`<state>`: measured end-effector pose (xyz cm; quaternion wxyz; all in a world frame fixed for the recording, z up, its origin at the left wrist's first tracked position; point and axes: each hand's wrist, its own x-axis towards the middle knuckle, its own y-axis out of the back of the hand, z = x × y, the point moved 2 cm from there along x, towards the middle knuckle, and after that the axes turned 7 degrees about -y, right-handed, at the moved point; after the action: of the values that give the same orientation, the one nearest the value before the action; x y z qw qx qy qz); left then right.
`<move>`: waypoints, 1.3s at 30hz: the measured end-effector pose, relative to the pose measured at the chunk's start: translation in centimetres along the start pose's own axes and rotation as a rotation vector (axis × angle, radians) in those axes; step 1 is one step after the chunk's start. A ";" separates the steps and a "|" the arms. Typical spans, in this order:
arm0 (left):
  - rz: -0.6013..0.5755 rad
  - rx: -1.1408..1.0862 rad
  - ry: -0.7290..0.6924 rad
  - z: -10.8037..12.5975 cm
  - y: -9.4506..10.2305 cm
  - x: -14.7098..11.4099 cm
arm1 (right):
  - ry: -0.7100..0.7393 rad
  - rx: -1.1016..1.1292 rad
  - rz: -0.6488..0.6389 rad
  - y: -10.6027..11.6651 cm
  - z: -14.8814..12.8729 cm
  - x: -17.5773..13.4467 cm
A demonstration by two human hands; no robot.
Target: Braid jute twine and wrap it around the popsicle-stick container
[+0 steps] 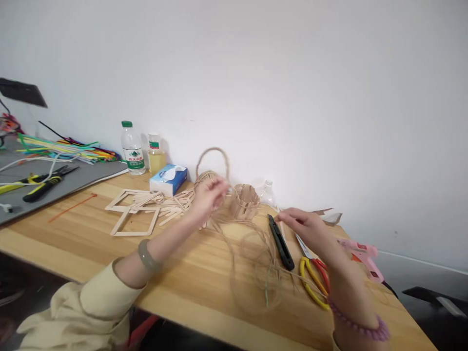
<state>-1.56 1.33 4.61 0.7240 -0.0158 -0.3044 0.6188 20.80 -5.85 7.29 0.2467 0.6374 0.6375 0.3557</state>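
Loosely, one tangle of twine (270, 256) spreads over the middle of the table (183, 287). The left hand (211, 196) and right hand (302, 222) are above it, well apart, fingertips drawn together on each; blur hides whether they pinch twine. One knife (281, 243) and one pair of scissors (311, 258) lie near the right; leftward, two frames (133, 233); behind, three bottles (133, 153) near the wall (256, 87). Wood shows between tangle and front edge.
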 end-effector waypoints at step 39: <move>-0.340 0.231 0.253 -1.2 -3.2 -4.3 | 0.072 0.433 0.056 -5.0 -1.6 -0.2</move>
<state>1.59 -2.87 3.13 0.8470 0.0411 -0.1370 0.5120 16.44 -5.94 4.43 0.0713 0.6798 0.6894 0.2397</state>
